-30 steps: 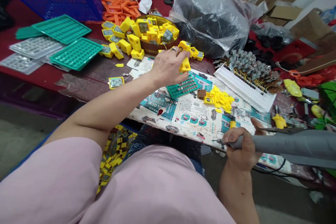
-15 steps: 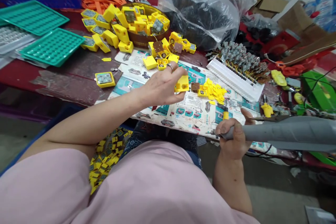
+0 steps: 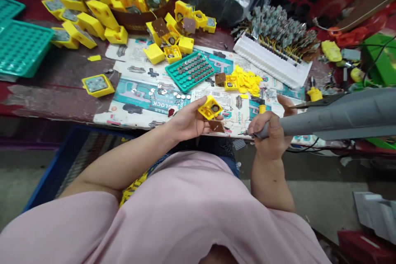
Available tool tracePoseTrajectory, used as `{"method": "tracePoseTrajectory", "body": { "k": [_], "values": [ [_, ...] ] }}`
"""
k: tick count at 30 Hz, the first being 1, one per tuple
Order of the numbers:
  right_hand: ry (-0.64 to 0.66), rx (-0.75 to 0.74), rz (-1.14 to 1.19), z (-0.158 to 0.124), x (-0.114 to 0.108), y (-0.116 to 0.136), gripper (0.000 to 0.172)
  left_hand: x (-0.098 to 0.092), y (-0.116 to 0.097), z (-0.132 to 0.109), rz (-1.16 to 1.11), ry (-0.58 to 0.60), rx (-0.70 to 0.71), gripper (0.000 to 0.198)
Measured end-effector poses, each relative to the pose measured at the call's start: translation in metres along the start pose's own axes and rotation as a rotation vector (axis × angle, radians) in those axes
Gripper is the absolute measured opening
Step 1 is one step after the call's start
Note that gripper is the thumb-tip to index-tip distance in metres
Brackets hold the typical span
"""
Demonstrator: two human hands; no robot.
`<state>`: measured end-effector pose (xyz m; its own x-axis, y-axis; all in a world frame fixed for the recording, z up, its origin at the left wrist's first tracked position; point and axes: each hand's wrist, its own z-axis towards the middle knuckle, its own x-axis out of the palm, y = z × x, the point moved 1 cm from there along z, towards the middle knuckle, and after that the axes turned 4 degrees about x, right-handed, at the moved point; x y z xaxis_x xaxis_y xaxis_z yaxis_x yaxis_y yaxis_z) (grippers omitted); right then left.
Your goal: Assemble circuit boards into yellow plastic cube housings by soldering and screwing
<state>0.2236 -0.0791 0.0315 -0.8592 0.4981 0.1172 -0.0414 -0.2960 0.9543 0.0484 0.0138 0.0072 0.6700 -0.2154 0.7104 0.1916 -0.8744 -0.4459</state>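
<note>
My left hand [image 3: 185,123] grips a small yellow plastic housing [image 3: 204,112] just above the table's front edge. The housing's open side faces up, with a round metal part inside. From its lower side hangs a brown square plate [image 3: 216,126]. To the right, my right hand [image 3: 274,138] is wrapped round a grey electric screwdriver [image 3: 334,117], its thin bit pointing left toward the housing. Beyond my left hand lies a teal tray [image 3: 173,75] of small round metal discs, with loose silver discs [image 3: 183,96] near it.
Yellow housings fill a round brown tub [image 3: 133,22] and lie around it. A pile of flat yellow pieces [image 3: 247,80] lies mid-table. Behind it stands a white rack [image 3: 272,62] of wired grey parts. Larger teal trays [image 3: 26,47] lie at left; a yellow-handled tool [image 3: 262,108] lies near my right hand.
My left hand has drawn back toward my body with the yellow housing, turning its open side up; the brown plate now shows. My right hand still holds the screwdriver. The view has tilted down.
</note>
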Motion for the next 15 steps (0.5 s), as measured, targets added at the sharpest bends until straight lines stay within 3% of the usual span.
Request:
{"method": "tracePoseTrajectory", "body": {
  "k": [5, 9, 12, 15],
  "values": [
    [-0.005, -0.019, 0.034, 0.000, -0.003, -0.001, 0.047, 0.002, -0.003, 0.001, -0.072, 0.042, -0.059, 0.055],
    [-0.010, -0.014, 0.055, -0.001, -0.006, -0.002, 0.046, 0.000, -0.001, 0.001, 0.035, 0.054, -0.057, 0.055],
    [-0.014, -0.003, 0.050, -0.003, -0.008, -0.002, 0.047, -0.003, -0.005, -0.001, 0.345, 0.022, 0.091, 0.053],
    [-0.027, 0.015, 0.062, -0.005, -0.011, -0.003, 0.050, -0.002, -0.026, 0.000, 0.920, 0.059, 0.308, 0.065]
  ]
}}
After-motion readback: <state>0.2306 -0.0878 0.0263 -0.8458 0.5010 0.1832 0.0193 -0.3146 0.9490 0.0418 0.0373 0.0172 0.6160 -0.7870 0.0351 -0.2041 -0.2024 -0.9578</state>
